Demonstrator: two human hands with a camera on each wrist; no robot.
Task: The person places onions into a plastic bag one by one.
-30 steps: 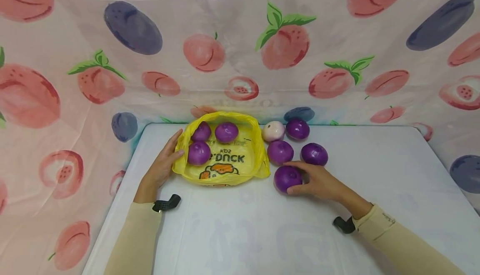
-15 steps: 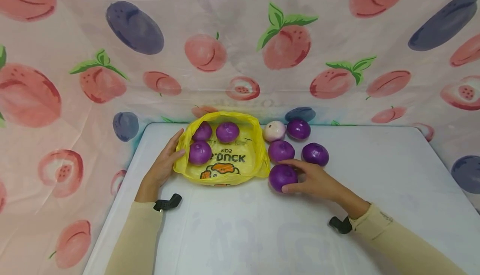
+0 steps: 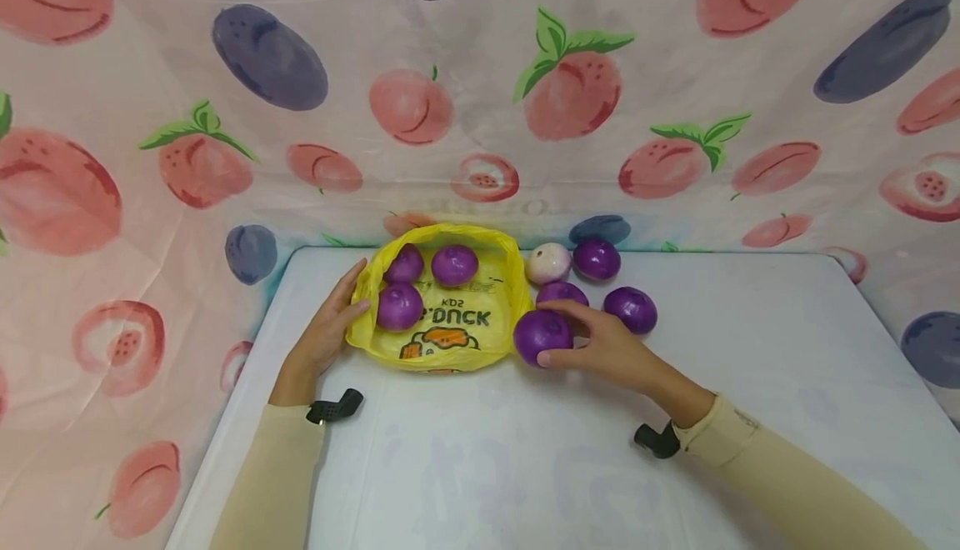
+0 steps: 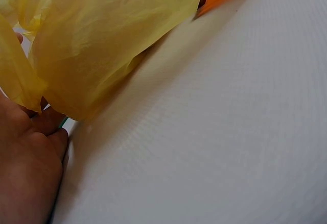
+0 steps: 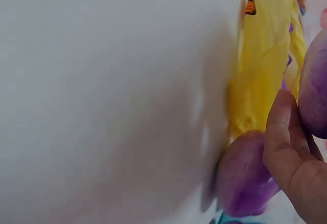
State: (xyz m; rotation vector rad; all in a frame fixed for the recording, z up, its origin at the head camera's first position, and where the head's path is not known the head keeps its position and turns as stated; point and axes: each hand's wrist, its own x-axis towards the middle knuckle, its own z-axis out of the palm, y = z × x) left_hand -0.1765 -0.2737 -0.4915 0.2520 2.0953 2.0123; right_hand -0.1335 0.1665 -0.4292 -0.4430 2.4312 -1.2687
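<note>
My right hand [image 3: 611, 350] grips a red onion [image 3: 542, 338] between thumb and fingers, raised beside the right rim of a yellow plastic bag [image 3: 491, 342]. In the right wrist view, the held onion [image 5: 316, 89] is partly cut off at the edge. The bag gapes toward the camera, with printed lettering and several red onions inside, among them one onion [image 3: 400, 307] at the left. My left hand [image 3: 326, 329] holds the bag's left rim, thumb over the edge and fingers along the outside. Bunched yellow plastic [image 4: 76, 55] meets that hand in the left wrist view.
Right of the bag stand a pale onion [image 3: 549, 262] and red onions: a back one [image 3: 597, 259], a right one [image 3: 630, 310], and one [image 3: 561, 292] partly behind my right hand. A fruit-print cloth [image 3: 480, 117] hangs behind the white table [image 3: 465, 467].
My right hand has moved left and slightly up with the red onion, bringing it to the bag's right rim. The left hand and the bag stay about where they were.
</note>
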